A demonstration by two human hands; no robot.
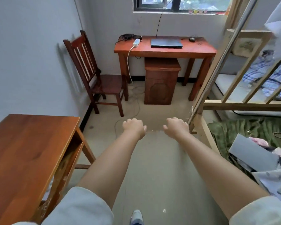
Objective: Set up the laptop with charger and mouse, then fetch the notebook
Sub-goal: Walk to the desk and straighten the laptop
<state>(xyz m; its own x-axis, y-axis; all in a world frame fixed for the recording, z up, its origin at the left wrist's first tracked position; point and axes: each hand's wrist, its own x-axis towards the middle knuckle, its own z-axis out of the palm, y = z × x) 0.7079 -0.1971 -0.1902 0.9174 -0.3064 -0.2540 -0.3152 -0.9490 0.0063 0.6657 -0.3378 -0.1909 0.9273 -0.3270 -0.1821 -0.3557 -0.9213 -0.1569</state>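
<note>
At lower left stands a bare wooden table (28,143); above it a chair (94,75) sits by the wall. In the centre, the left hand (133,127) and right hand (177,127) hang loosely curled, holding nothing. At upper centre, the desk (201,51) carries a power strip (136,42), the closed laptop (166,43) and, further right, the mouse (192,39). I see no notebook. Best to walk right up to the desk before reaching, minding the floor cable (136,101).
</note>
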